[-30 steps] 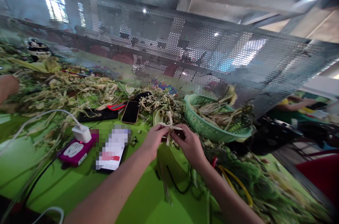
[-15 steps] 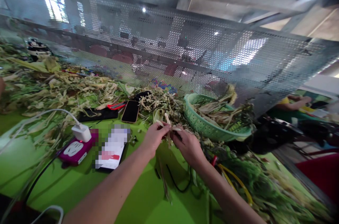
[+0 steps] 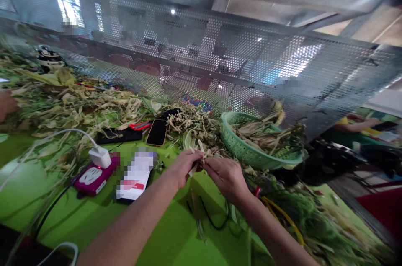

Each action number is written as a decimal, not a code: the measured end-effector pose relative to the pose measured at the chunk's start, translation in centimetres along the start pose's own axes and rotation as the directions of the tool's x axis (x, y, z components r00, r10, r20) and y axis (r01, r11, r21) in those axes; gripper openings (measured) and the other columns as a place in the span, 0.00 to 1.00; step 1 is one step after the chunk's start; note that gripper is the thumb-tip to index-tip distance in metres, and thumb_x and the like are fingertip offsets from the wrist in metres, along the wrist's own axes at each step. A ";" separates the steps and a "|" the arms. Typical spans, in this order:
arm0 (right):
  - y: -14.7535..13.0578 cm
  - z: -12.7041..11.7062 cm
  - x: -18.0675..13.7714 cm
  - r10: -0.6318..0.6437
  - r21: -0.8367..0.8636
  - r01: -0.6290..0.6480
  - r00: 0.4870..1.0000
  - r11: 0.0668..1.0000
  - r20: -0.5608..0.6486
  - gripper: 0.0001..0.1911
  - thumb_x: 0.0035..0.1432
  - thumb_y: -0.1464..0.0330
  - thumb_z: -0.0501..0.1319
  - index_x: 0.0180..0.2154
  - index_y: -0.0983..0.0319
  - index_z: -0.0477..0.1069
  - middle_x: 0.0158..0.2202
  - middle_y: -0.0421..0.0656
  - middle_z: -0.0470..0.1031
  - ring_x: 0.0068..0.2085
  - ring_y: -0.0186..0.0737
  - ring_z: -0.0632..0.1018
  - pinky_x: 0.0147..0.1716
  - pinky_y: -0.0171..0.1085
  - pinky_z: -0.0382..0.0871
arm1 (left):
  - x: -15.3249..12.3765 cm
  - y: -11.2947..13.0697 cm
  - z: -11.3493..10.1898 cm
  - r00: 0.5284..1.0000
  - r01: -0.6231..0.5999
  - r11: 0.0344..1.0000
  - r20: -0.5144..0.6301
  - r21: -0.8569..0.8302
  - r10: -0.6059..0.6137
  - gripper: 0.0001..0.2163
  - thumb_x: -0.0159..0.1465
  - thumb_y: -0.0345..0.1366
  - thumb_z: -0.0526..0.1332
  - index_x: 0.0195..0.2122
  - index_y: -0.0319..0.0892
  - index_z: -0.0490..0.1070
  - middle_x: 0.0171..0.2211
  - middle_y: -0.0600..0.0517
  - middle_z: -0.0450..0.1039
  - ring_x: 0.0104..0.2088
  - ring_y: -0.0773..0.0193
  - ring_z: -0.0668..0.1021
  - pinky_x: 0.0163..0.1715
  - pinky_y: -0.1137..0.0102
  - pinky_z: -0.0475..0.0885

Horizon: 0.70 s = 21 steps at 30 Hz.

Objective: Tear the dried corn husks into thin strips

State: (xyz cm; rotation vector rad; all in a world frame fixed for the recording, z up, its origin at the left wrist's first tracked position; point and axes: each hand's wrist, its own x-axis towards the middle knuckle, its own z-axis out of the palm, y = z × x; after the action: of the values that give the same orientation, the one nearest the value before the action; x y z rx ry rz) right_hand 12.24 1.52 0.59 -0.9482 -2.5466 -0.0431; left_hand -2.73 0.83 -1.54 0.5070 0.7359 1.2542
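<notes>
**My Two Hands on a Little Leaf Bundle**

My left hand and my right hand meet over the green table. Both are pinched shut on the dry leaf strips between my fingertips. Right behind them sits a heap of dry leaves. A green basket full of leaves is close by my right hand. A phone lies near my left hand. A pink power strip sits farther left. A black cable curls under my wrists. A mesh wall stands behind it all.
</notes>
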 end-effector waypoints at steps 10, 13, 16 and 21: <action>0.7 0.2 0.2 0.267 0.412 -0.235 0.964 0.880 -0.019 0.13 0.63 0.61 0.53 0.29 0.60 0.65 0.25 0.37 0.66 0.27 0.34 0.67 0.27 0.31 0.58 | -0.2 0.4 -0.3 0.996 -0.090 0.994 0.021 0.057 0.089 0.14 0.48 0.41 0.71 0.30 0.38 0.73 0.25 0.55 0.70 0.24 0.71 0.70 0.27 0.72 0.67; 1.0 0.9 0.1 0.293 0.487 -0.249 0.956 0.837 -0.016 0.13 0.63 0.62 0.54 0.28 0.60 0.66 0.24 0.37 0.66 0.27 0.34 0.67 0.27 0.31 0.58 | -0.5 0.5 -0.2 0.994 -0.106 0.990 0.044 0.095 0.102 0.15 0.48 0.41 0.71 0.32 0.38 0.73 0.27 0.54 0.71 0.26 0.69 0.71 0.28 0.71 0.67; 1.1 1.1 0.2 0.264 0.500 -0.209 0.964 0.841 -0.042 0.11 0.63 0.62 0.55 0.31 0.60 0.69 0.28 0.38 0.70 0.30 0.36 0.70 0.30 0.32 0.62 | -0.6 0.5 0.0 0.992 -0.123 0.985 0.046 0.121 0.118 0.15 0.48 0.42 0.71 0.32 0.38 0.73 0.28 0.53 0.72 0.29 0.67 0.72 0.30 0.71 0.67; 1.1 0.1 0.3 0.260 0.305 -0.176 0.929 0.936 -0.262 0.08 0.57 0.63 0.62 0.37 0.60 0.69 0.36 0.44 0.70 0.36 0.42 0.73 0.36 0.38 0.67 | -0.2 0.6 -0.2 0.985 -0.172 0.975 -0.010 0.140 0.175 0.15 0.49 0.43 0.70 0.31 0.39 0.73 0.28 0.53 0.72 0.29 0.68 0.72 0.30 0.72 0.66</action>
State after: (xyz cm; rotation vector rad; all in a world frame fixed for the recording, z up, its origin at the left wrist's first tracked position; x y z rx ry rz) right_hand 12.70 2.55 0.51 -1.0228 -2.0889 0.2155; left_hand -3.34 0.74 -1.23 0.6840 0.8146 1.3785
